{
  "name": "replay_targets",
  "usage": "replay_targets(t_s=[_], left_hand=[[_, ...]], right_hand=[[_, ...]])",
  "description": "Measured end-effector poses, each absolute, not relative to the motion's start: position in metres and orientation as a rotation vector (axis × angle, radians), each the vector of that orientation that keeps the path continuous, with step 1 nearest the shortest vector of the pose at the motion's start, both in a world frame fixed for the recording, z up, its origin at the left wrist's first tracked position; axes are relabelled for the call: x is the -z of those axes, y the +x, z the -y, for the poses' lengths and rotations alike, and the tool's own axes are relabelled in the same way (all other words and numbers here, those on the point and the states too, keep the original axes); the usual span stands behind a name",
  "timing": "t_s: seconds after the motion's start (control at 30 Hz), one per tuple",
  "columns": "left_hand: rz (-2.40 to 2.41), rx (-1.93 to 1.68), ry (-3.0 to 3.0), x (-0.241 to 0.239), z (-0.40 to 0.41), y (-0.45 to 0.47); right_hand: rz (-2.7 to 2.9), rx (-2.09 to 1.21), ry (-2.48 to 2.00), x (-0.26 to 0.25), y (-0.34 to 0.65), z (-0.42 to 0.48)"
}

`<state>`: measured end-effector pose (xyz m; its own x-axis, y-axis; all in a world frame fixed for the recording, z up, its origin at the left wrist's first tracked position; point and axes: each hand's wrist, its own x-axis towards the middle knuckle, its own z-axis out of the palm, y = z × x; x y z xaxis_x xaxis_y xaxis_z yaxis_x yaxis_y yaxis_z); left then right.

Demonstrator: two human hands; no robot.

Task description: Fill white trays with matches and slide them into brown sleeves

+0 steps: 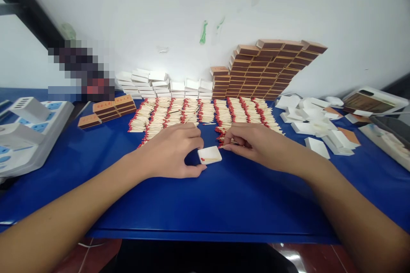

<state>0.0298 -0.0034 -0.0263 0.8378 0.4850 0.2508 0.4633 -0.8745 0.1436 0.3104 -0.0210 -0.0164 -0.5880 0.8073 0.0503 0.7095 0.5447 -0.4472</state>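
A small white matchbox tray [211, 152] lies on the blue table, a few red-tipped matches [209, 160] along its near side. My left hand [171, 151] grips the tray's left end between thumb and fingers. To the right, my right hand [251, 141] is closed in a pinch at the near edge of the match rows, its thumb and fingertips on a match [221, 147]. Any further matches under those fingers are hidden. Beyond both hands, rows of loose matches [206, 111] spread across the table, red heads facing left.
Brown matchboxes [267, 70] form a tall stack against the wall, beside stacked white trays [158, 83]. More matchboxes [110, 108] sit at left near a power strip [53, 136]. Loose white trays [315, 117] are heaped at right, before a white device [374, 100].
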Motion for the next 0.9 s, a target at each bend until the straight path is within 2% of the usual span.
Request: replay_targets(t_s=[0.33, 0.67, 0.9], left_hand=[[-0.742, -0.532, 3.04, 0.028, 0.006, 0.032], [-0.756, -0.522, 3.005, 0.028, 0.004, 0.032], [-0.772, -0.483, 2.985, 0.029, 0.004, 0.032]], right_hand=[[2.511, -0.354, -1.183, 0.03, 0.28, 0.037], [2.454, -0.353, -1.225, 0.009, 0.31, 0.027], [2.585, -0.541, -1.24, 0.012, 0.321, 0.016]])
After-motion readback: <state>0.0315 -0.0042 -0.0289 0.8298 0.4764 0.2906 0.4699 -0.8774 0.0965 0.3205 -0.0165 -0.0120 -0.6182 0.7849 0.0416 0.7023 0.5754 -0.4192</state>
